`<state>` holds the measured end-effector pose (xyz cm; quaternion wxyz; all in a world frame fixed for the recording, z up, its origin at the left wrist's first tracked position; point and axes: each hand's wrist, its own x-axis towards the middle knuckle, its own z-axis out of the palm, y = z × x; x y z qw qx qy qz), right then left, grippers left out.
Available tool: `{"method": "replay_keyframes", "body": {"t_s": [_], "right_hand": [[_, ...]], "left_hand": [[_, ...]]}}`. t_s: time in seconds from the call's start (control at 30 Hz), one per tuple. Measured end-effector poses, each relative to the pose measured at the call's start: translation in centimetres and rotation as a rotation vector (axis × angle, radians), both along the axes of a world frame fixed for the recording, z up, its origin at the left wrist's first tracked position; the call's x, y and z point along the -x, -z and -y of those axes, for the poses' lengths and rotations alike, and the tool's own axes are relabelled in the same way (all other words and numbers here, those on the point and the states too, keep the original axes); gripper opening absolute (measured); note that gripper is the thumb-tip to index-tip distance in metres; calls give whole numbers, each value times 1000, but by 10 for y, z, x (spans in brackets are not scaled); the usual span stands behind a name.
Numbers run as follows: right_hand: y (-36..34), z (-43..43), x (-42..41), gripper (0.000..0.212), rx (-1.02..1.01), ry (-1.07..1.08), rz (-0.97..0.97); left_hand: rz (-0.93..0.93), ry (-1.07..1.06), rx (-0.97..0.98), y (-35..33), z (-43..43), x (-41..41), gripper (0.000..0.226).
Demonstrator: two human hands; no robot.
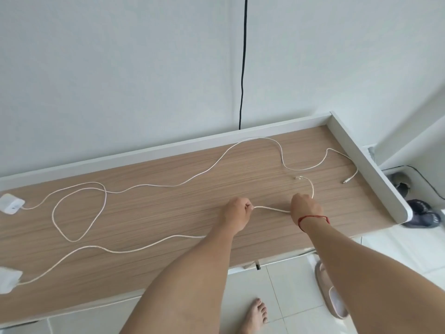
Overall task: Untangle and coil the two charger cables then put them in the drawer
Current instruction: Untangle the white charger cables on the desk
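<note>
Wood-grain desktop [168, 213] with a pale raised rim, white wall behind. Two thin white charger cables lie spread over it, not coiled. Far cable [216, 162] runs from a white adapter [10, 203] at far left, makes one loose loop, then snakes right to a plug end [345, 182] near the right rim. Near cable [120, 250] runs from a second adapter [8, 280] at near left toward the hands. Left hand [237, 213] pinches it shut; right hand [305, 208] is closed around it, with a short taut span between them. Its connector tip [297, 177] rests just beyond the right hand.
</note>
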<state>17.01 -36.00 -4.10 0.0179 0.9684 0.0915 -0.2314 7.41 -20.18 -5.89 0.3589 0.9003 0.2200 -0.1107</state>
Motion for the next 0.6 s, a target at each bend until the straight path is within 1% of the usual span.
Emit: {"method": "replay_keyframes", "body": {"t_s": [0.07, 0.13, 0.23, 0.3, 0.37, 0.47, 0.53, 0.6], "right_hand": [[-3, 5, -3, 36, 26, 4, 30], [-3, 7, -4, 37, 25, -6, 15], [-6, 1, -4, 35, -14, -33, -12], [-13, -11, -5, 32, -44, -59, -10], [-22, -29, -5, 29, -76, -92, 3], [-35, -61, -7, 24, -165, -175, 82], [-40, -85, -7, 27, -273, -192, 93], [-45, -109, -4, 30, -325, -232, 79]], "left_hand": [[-14, -6, 14, -2, 6, -2, 24], [-61, -14, 30, -2, 9, -1, 28], [-100, -44, 44, -1, 7, 1, 27], [-106, -78, 47, -4, 3, 3, 24], [-100, -105, 60, -9, -2, 5, 27], [-77, -155, 88, -20, -14, 11, 37], [-52, -180, 53, -29, -28, 16, 42], [-33, -203, -15, -38, -47, 22, 50]]}}
